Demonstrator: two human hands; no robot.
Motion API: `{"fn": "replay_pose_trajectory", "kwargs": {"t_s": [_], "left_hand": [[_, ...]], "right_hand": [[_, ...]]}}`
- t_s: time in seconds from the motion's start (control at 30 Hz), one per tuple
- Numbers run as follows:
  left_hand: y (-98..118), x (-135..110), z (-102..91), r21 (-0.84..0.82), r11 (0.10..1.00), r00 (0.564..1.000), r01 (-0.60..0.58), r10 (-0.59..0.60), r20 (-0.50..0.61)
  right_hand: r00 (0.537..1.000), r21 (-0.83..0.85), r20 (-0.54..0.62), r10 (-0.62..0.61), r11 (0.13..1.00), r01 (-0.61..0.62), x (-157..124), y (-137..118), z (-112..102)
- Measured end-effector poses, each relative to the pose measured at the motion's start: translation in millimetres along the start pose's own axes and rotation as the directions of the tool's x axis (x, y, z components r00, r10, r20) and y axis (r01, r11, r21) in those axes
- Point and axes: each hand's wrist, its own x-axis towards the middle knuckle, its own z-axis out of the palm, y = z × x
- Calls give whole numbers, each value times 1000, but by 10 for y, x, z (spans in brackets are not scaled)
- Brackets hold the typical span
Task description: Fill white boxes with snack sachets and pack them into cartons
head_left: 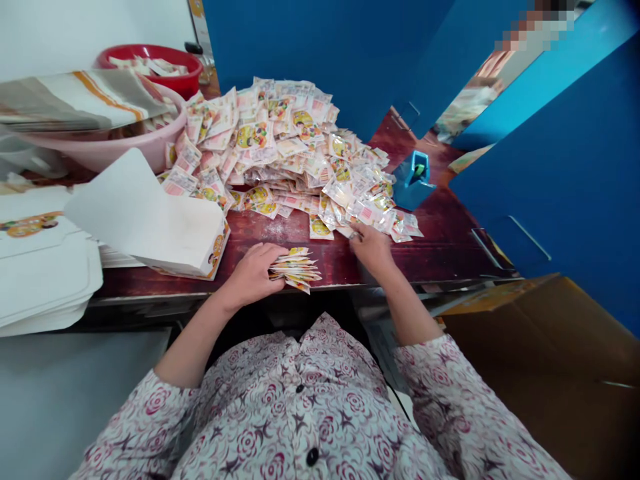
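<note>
While left hand (253, 277) clasps sachet bundle (295, 270), right hand (370, 248) half-open, touching loose sachets (280, 153)

Passage runs along the bare tabletop (295, 230) below the sachet heap (270, 147), with the white carton (150, 220) blocking leftward.

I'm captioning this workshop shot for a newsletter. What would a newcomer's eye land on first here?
The big heap of shiny printed sachets spilling across the dark red table stands out first, in the middle of the view. At the front, the left hand grips a small fanned bundle of sachets, while the right hand touches the heap's near edge. Bright blue partition panels fill the right side.
</note>
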Motion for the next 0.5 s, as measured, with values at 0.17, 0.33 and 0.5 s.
{"fn": "replay_pose_trajectory", "kwargs": {"t_s": [0.17,0.33,0.5], "left_hand": [[20,17,-34,-29,1000,1000,9,-8,16],[27,-18,-1,-94,993,998,70,-70,4],[-21,-33,66,-87,994,987,61,-73,-144]], "right_hand": [[994,310,-76,-74,946,94,-107,-191,-142],[935,636,170,-310,759,136,-102,-619,55],[820,698,353,-451,710,89,-197,-772,115]]}}
